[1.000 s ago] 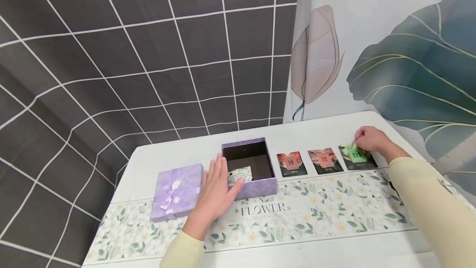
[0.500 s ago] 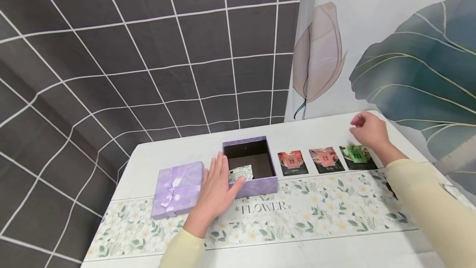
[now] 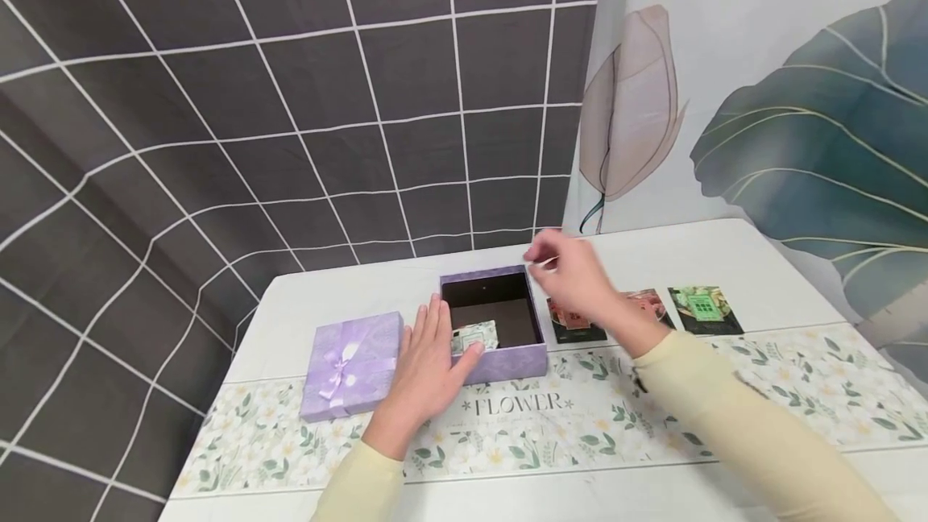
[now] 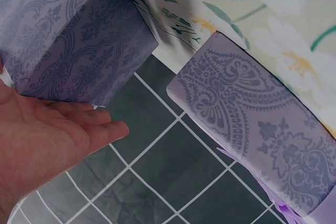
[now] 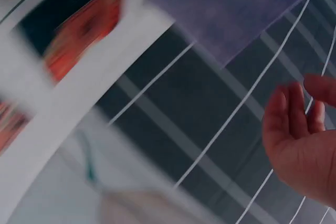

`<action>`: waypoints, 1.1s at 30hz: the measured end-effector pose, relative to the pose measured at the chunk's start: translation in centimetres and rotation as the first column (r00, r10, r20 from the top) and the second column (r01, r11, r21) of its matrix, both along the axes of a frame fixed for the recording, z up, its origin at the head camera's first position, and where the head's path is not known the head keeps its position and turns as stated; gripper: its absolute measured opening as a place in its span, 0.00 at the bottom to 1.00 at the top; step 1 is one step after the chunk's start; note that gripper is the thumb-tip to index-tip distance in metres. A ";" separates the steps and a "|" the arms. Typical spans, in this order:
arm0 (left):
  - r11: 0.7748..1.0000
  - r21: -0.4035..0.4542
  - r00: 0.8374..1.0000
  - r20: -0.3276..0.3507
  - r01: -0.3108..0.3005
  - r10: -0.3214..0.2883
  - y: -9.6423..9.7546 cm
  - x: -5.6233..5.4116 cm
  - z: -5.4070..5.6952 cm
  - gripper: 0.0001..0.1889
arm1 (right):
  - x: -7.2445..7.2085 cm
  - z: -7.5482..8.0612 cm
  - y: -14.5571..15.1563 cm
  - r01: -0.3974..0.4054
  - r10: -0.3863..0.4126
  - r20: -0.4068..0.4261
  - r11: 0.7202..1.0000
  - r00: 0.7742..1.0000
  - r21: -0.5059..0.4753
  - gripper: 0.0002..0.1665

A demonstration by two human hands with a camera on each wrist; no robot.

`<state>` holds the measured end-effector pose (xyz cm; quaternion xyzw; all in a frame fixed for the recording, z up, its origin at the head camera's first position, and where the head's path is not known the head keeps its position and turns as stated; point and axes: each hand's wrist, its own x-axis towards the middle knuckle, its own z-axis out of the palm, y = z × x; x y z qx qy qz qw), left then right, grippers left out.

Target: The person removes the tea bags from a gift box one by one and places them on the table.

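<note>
A purple box [image 3: 507, 365] stands without its lid on the table, with a small pale patterned packet [image 3: 474, 335] inside near its front left. Against the box's left side rests my left hand [image 3: 428, 361], fingers straight, thumb by the front edge. The left wrist view shows that hand's fingers [image 4: 79, 129] along the box wall [image 4: 79, 35]. My right hand [image 3: 576, 276] is in the air by the box's back right corner. Its fingers are loosely curled with nothing visible between them, as the right wrist view shows for the hand [image 5: 302, 140] too.
A purple lid [image 3: 373, 345] with a ribbon bow lies left of the box. Right of it lie a red-and-black packet [image 3: 576, 333], a second red one [image 3: 650, 302] partly behind my right arm, and a green-and-black packet [image 3: 703, 308]. A dark gridded cloth [image 3: 406, 87] hangs behind.
My right hand has lifted off the green packet and swung left to the box's back right corner. The green packet stays on the table. My left hand keeps its place on the box.
</note>
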<state>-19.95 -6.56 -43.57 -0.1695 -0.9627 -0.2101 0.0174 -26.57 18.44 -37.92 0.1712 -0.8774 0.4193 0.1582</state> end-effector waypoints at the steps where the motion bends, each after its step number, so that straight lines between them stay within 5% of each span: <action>1: 1.000 0.002 1.000 -0.001 -0.001 0.001 0.0 0.0 0.0 0.48 | 0.1 -0.1 -1.2 -0.033 0.032 0.018 0.999 0.999 0.041 0.10; 4: 1.000 -0.002 1.000 -0.005 -0.002 0.002 0.1 -0.1 -0.1 0.48 | -0.1 -0.5 -4.6 -0.108 0.088 0.097 0.970 0.991 0.218 0.11; 7: 1.000 -0.002 1.000 0.004 0.003 -0.003 0.0 -0.2 0.0 0.48 | -0.5 -1.0 -7.3 -0.158 0.071 0.228 0.907 0.971 0.390 0.09; 12: 1.000 0.006 1.000 0.018 0.012 -0.012 -0.1 -0.2 0.2 0.48 | -1.7 -2.5 -9.4 -0.198 -0.016 0.402 0.852 0.916 0.484 0.08; 19: 1.000 0.002 1.000 0.010 0.008 -0.008 -0.1 -0.2 0.1 0.47 | -2.2 -3.5 -9.8 -0.216 -0.027 0.458 0.857 0.888 0.469 0.07; 27: 1.000 -0.018 1.000 0.002 0.002 -0.002 -0.1 -0.2 0.0 0.47 | -2.2 -3.2 -9.0 -0.199 0.021 0.400 0.891 0.916 0.409 0.08; 33: 1.000 -0.008 1.000 -0.004 0.005 -0.005 0.0 -0.2 0.0 0.47 | -2.2 -2.9 -8.1 -0.205 0.032 0.460 0.921 0.887 0.332 0.06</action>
